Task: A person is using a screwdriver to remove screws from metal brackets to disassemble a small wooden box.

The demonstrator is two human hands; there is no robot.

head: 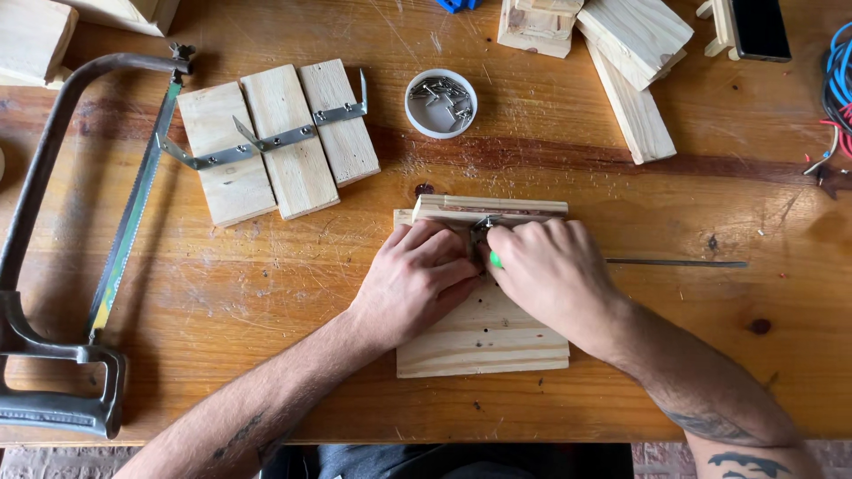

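Both my hands rest on a pale wooden panel (pixel 484 341) lying on the table in front of me. A wooden block (pixel 497 208) stands along the panel's far edge, with a small metal bracket (pixel 485 223) against it. My left hand (pixel 417 279) presses down on the panel and steadies the spot by the bracket. Closed around a green-handled tool (pixel 495 260), probably a screwdriver, my right hand (pixel 550 275) points its tip at the bracket. The tool's shaft is hidden by my fingers.
A hacksaw (pixel 98 266) lies at the left. Behind it sit three planks joined by a metal strip (pixel 275 142). A white cup of screws (pixel 441 103) stands at the back middle. Loose planks (pixel 635 71), a phone on a stand (pixel 754 31) and cables (pixel 834 98) lie at the back right; a thin metal rod (pixel 679 263) lies to the right.
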